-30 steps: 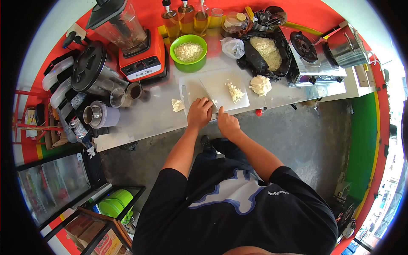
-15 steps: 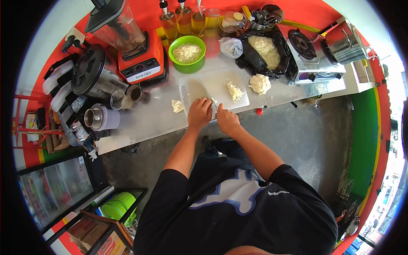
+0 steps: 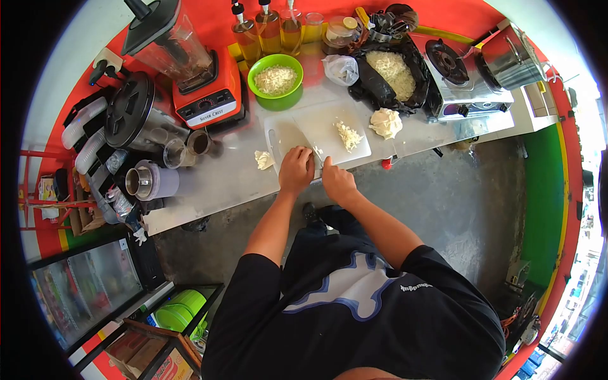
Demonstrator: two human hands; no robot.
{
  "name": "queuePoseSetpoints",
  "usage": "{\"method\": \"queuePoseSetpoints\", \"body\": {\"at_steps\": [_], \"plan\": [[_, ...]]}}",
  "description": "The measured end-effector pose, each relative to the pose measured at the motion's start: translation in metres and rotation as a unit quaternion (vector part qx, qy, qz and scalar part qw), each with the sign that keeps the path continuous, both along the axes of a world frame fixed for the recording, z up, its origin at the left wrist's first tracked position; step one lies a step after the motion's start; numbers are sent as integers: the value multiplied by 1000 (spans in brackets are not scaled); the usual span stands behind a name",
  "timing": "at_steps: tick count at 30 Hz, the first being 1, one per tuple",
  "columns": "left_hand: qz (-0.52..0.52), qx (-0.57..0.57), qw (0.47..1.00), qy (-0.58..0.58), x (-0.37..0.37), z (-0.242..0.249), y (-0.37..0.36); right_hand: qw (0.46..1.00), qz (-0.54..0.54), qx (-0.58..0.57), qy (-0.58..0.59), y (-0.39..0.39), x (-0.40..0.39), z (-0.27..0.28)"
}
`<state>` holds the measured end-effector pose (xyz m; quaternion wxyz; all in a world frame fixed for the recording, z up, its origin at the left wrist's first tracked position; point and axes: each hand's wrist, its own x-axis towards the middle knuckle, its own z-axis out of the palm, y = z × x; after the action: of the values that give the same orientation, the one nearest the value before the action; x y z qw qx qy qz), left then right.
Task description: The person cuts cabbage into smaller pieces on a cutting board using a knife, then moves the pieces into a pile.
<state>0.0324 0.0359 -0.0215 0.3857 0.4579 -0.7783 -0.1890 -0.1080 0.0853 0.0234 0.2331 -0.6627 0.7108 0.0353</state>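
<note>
A knife (image 3: 309, 139) lies slantwise over the white cutting board (image 3: 304, 120), its handle in my closed right hand (image 3: 339, 182) at the board's near edge. My left hand (image 3: 296, 170) presses down beside the blade with its fingers curled; whatever sits under them is mostly hidden. A few pale slivers (image 3: 318, 151) lie near the blade. Farther right on the board is a small heap of chopped pale food (image 3: 349, 137). A whitish chunk (image 3: 263, 159) rests left of the board, and a larger pale, layered lump (image 3: 386, 123) sits to its right.
Behind the board stands a green bowl (image 3: 277, 94) of pale shreds. A black bag (image 3: 367, 79) holds more shreds, beside a gas stove (image 3: 468, 107) with a pot (image 3: 510, 60). A red blender (image 3: 206, 107), plastic cups and pump bottles (image 3: 269, 31) occupy the counter's left and back.
My hands stay at the knife and board with little movement. More pale slivers show beside the blade, and the whole view has shifted slightly.
</note>
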Motion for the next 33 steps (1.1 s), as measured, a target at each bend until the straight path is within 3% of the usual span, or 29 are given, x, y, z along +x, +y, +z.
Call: {"method": "queuePoseSetpoints", "body": {"at_steps": [7, 12, 18, 33], "plan": [[1, -10, 1000, -5, -1, -4, 0, 999, 32, -32, 6, -9, 1, 4], [-1, 1, 1000, -10, 0, -3, 0, 1000, -19, 6, -8, 0, 6, 3], [1, -8, 1000, -23, 0, -6, 1, 999, 32, 1, 2, -16, 4, 7], [11, 19, 1000, 9, 0, -5, 2, 997, -2, 70, -44, -7, 3, 9]]}}
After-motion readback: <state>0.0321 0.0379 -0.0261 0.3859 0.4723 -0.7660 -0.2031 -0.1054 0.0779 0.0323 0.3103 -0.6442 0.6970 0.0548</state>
